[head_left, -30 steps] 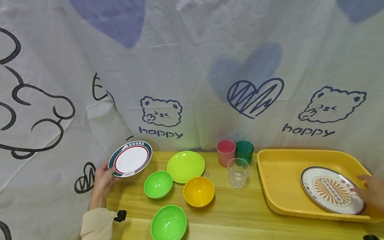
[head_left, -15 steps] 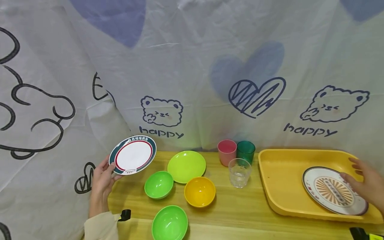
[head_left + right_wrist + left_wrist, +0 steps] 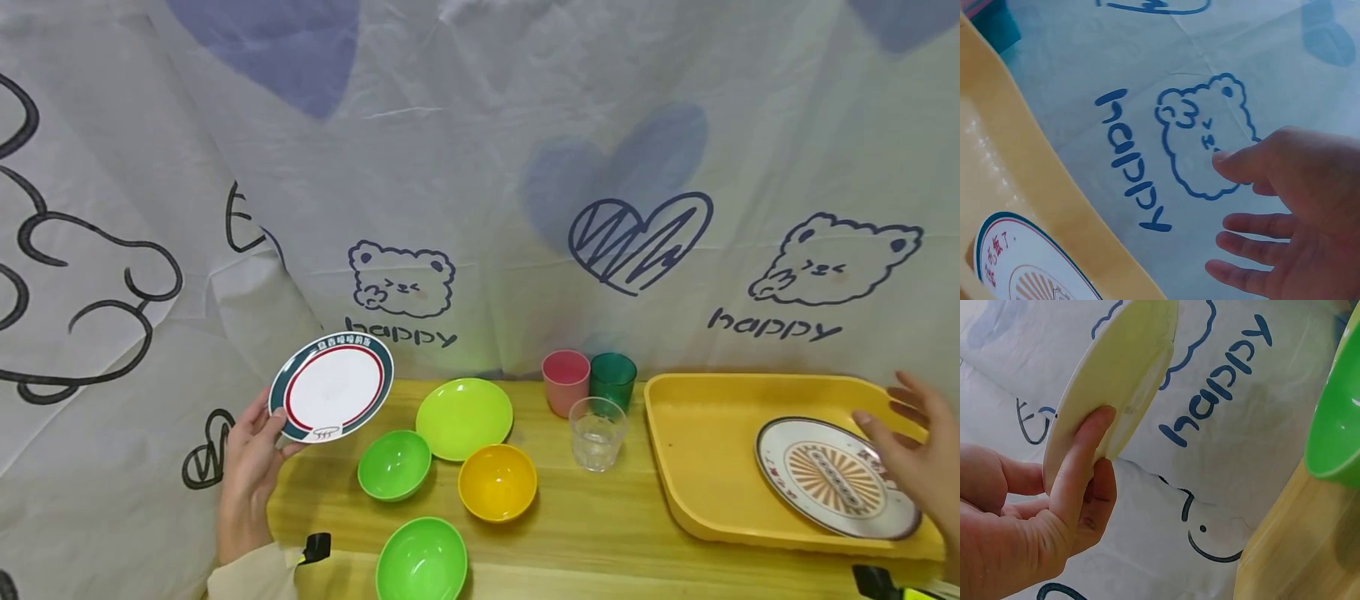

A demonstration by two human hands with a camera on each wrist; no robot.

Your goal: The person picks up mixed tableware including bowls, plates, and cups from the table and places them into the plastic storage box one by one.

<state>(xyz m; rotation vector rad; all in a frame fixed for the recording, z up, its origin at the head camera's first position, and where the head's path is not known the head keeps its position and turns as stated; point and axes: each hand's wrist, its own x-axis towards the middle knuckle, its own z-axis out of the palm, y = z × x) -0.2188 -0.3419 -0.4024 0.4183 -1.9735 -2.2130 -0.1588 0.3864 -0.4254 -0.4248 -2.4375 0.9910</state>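
Note:
My left hand (image 3: 251, 462) pinches the near-left rim of a white plate (image 3: 333, 393) with a dark green border and red ring, held tilted above the table. In the left wrist view the fingers press its pale underside (image 3: 1116, 375) and the thumb is on the other face. At the right, my right hand (image 3: 918, 450) hovers with spread fingers over the yellow tray (image 3: 705, 467), holding nothing. Below it a white plate with an orange sunburst (image 3: 832, 479) leans in the tray's right part; the hand hides a bit of its edge.
Two green bowls (image 3: 395, 467), a yellow bowl (image 3: 497, 483) and a lime plate (image 3: 465, 419) stand on the wooden table (image 3: 585, 533). A pink cup (image 3: 566, 383), a green cup (image 3: 613, 379) and a clear cup (image 3: 597, 435) cluster left of the tray. A printed cloth (image 3: 487, 167) hangs behind.
My left hand has raised the green-bordered plate slightly and moved it a little right. My right hand has come away from the sunburst plate, rising with fingers spread. The sunburst plate stays in the tray.

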